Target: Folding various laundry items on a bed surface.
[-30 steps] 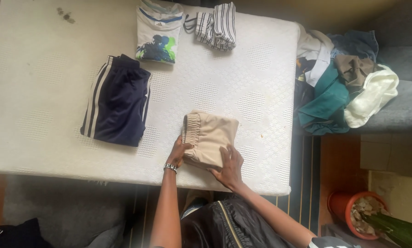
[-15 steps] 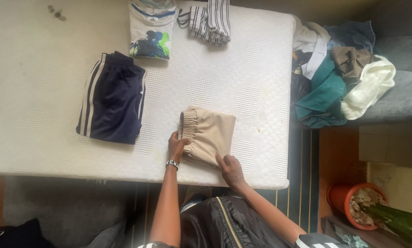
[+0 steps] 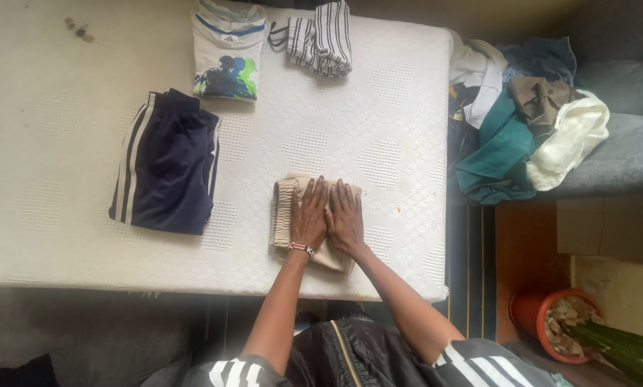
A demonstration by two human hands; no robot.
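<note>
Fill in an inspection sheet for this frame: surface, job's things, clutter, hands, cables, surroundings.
Surface: white quilted mattress, small dark stain near its far left corner.
Job's things: folded beige shorts, lying flat near the front edge.
Clutter: folded navy striped track pants, folded white printed T-shirt, folded striped garment.
Hands: left hand and right hand flat, side by side on the shorts; beaded bracelet on the left wrist.
Cables: nothing seen.
Surroundings: unfolded clothes pile on a grey sofa; orange plant pot.
</note>
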